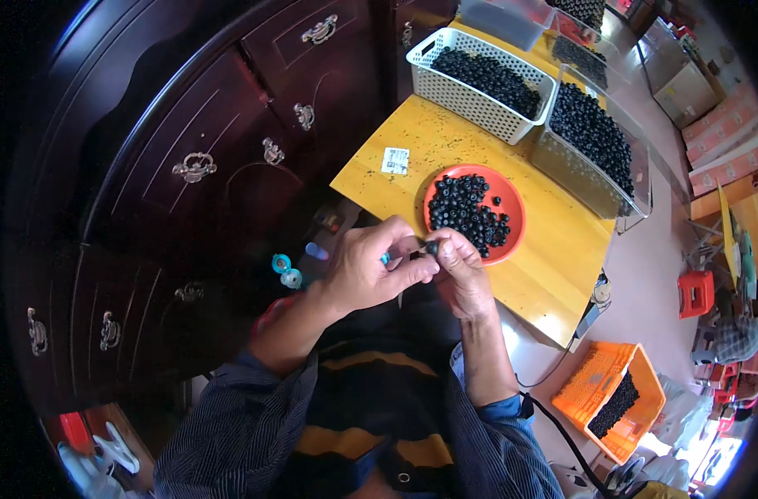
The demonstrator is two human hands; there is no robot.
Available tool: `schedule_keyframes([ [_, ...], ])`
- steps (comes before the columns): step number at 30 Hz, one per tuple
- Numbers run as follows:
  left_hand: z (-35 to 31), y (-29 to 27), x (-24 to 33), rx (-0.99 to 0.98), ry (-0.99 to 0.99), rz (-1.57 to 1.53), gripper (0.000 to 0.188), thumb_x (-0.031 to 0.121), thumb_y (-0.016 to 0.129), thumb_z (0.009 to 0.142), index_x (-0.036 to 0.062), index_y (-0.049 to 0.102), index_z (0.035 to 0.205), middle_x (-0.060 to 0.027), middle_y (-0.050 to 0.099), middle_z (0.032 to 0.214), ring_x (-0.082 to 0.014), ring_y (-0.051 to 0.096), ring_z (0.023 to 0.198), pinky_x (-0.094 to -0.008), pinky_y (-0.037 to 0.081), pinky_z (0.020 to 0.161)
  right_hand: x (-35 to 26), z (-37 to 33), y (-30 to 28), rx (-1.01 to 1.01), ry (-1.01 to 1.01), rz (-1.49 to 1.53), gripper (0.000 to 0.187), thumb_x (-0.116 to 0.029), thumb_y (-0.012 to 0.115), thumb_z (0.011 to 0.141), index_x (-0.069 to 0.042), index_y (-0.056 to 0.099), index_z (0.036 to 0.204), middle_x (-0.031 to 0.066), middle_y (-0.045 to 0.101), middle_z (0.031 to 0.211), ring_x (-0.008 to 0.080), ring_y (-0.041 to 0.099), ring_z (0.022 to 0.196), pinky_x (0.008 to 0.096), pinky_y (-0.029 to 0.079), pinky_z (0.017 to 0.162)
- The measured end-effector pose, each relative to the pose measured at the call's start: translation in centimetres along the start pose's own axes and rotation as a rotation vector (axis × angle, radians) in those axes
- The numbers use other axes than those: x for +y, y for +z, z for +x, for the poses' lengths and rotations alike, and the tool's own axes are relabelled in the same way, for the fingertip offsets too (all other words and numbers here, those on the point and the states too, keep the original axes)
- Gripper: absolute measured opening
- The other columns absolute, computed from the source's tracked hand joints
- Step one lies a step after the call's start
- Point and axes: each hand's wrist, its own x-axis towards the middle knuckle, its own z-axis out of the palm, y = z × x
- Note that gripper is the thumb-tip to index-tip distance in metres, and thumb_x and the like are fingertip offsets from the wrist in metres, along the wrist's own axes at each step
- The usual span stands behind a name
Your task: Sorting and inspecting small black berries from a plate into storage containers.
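My left hand (375, 264) and my right hand (464, 279) meet in front of my body, just short of an orange-red plate (516, 229). Between thumb and fingers, my right hand pinches a small round black piece (432, 247). The fingers of my left hand are closed round a small tool with a teal part (385, 259) showing; most of it is hidden by the hand. Its tip seems to be at the black piece. On the plate lie many similar black pieces (458, 200), some with a hole visible.
The yellow table (545, 287) carries a white perforated basket (470, 112) and a clear bin (587, 179), both full of black pieces. A small label (395, 160) and dark crumbs lie there too. Dark drawers (187, 166) rise at left. An orange crate (595, 387) stands at lower right.
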Motion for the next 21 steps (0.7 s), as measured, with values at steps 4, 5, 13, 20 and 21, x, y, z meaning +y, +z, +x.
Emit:
schedule_keyframes([
  [4, 0.6, -0.9, 0.5, -0.129, -0.055, -0.034, 0.042, 0.040, 0.078, 0.086, 0.0032, 0.060, 0.095, -0.0106, 0.070, 0.078, -0.0236, 0.066, 0.061, -0.0339, 0.050, 0.058, 0.1, 0.0, -0.9, -0.045, 0.013, -0.007, 0.032, -0.035, 0.062, 0.101, -0.004, 0.064, 0.106, 0.0011, 0.065, 0.089, 0.0091, 0.058, 0.075, 0.0251, 0.049, 0.069],
  [5, 0.7, -0.9, 0.4, -0.127, -0.062, -0.030, 0.042, 0.040, 0.078, 0.086, 0.0032, 0.060, 0.095, -0.0106, 0.070, 0.078, -0.0236, 0.066, 0.061, -0.0339, 0.050, 0.058, 0.2, 0.0, -1.0, -0.048, 0.017, -0.009, 0.033, -0.036, 0.063, 0.100, -0.004, 0.064, 0.106, 0.0009, 0.065, 0.089, 0.0088, 0.059, 0.074, 0.0249, 0.050, 0.068],
  [13, 0.9, -1.2, -0.5, -0.238, -0.023, 0.139, 0.044, 0.046, 0.070, 0.090, 0.0041, 0.057, 0.089, -0.0124, 0.071, 0.076, -0.0316, 0.069, 0.065, -0.0410, 0.051, 0.058, 0.1, 0.6, -1.1, -0.137, 0.057, -0.061, 0.031, -0.035, 0.065, 0.098, -0.005, 0.064, 0.101, -0.0002, 0.064, 0.083, 0.0070, 0.058, 0.071, 0.0226, 0.050, 0.066],
  [20, 0.6, -0.6, -1.6, -0.134, -0.005, 0.098, 0.042, 0.046, 0.068, 0.091, 0.0053, 0.057, 0.086, -0.0112, 0.072, 0.078, -0.0323, 0.070, 0.067, -0.0422, 0.052, 0.059, 0.6, 1.1, -1.0, -0.093, 0.070, -0.008, 0.027, -0.031, 0.064, 0.100, -0.005, 0.063, 0.104, -0.0004, 0.063, 0.082, 0.0077, 0.058, 0.070, 0.0229, 0.050, 0.067],
  [21, 0.5, -0.7, -1.7, -0.131, -0.005, 0.100, 0.042, 0.046, 0.068, 0.091, 0.0053, 0.057, 0.086, -0.0112, 0.072, 0.078, -0.0323, 0.070, 0.067, -0.0422, 0.052, 0.059, 0.6, 1.2, -0.9, -0.091, 0.072, 0.000, 0.026, -0.031, 0.064, 0.100, -0.005, 0.062, 0.103, -0.0005, 0.063, 0.082, 0.0079, 0.058, 0.069, 0.0230, 0.050, 0.067],
])
